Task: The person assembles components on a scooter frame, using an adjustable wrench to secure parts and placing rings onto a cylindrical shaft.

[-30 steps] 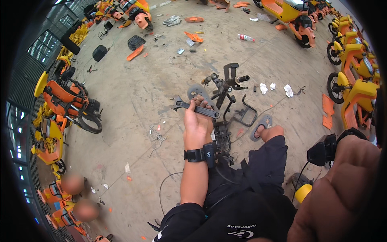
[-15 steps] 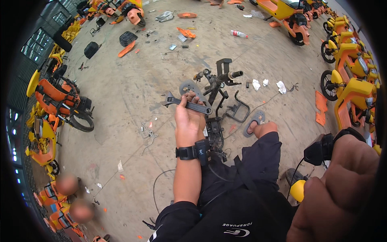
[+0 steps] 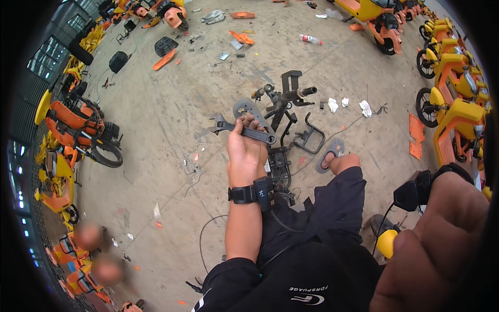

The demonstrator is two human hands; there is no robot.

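My left hand is closed around the handle of a dark adjustable wrench, palm up, its jaws pointing left. A black strap with a small device circles that wrist. Just beyond and to the right of the hand stands a stripped black scooter frame with a bare steering tube, its lower part running back between my legs. My right arm is bent and very near the camera at the lower right, wearing a similar black device. My right hand does not show.
Orange and yellow scooters line the right and left sides. Across the concrete lie a plastic bottle, white tissues, an orange panel, black baskets and loose wire. A black metal bracket lies beside the frame.
The view has shifted slightly, so the scene sits a little differently in the picture. My left hand keeps its hold on the adjustable wrench; the right arm looks unmoved.
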